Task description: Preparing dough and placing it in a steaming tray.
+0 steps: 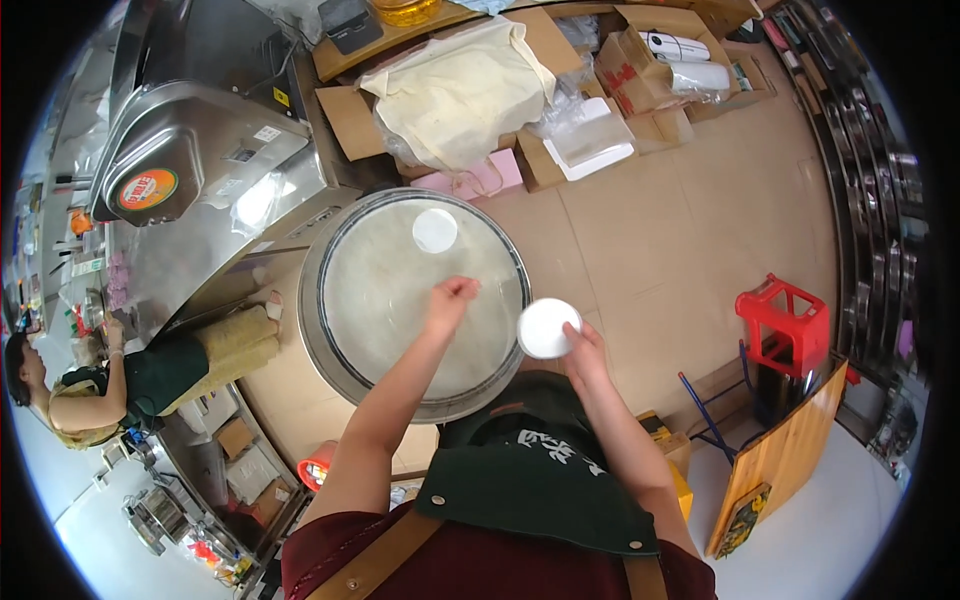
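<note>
A large round steel-rimmed vessel with a pale, cream-grey inner surface is in front of me. One white round disc, like paper, lies flat in its upper part. My left hand is over the middle of this surface, its fingertips pinched together; whether they hold anything I cannot make out. My right hand is just beyond the vessel's right rim, gripping a white round disc or stack of discs, thumb on top.
A co-worker stands at the steel counter on the left. Cardboard boxes and a cream cloth are ahead. A red stool, a leaning wooden board and dark racks are on the right.
</note>
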Demonstrator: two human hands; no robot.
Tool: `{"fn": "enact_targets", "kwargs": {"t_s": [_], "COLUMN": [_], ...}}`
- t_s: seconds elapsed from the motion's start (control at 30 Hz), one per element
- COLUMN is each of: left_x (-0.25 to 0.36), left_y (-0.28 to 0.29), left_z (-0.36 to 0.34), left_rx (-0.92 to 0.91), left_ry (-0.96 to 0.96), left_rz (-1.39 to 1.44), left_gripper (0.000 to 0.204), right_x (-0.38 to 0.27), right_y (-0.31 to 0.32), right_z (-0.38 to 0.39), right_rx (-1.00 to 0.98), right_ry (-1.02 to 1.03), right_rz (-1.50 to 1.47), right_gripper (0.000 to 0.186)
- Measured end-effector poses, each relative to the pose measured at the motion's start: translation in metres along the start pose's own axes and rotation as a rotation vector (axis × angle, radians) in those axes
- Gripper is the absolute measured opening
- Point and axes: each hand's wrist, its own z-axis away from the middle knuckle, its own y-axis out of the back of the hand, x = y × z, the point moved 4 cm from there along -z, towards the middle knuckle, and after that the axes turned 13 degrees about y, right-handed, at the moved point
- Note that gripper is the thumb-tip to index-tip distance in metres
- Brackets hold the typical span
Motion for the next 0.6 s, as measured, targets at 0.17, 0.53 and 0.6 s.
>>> {"fn": "enact_targets", "kwargs": {"t_s": [0.17, 0.53, 0.6], "left_x": [0.008, -0.010, -0.012], "left_y": [-0.027, -0.022, -0.021], "left_z": [0.058, 0.058, 0.057], "left_rx": [-0.050, -0.043, -0.054], "left_ry": [-0.055, 0.066, 0.100], "left_rz": [-0.169, 0.069, 0.151], "left_gripper": [0.016, 0.011, 0.010], "right_x": [-0.001, 0.005, 0.009], "right_y": [-0.036, -0.045, -0.044], "right_z": [0.000, 0.002, -0.001], "right_rx": [-0.113, -0.168, -0.152], "right_ry": [0.011, 0.010, 0.007], "right_rz": [-0.018, 0.016, 0.023], "right_gripper": [0.018, 0.016, 0.016]}}
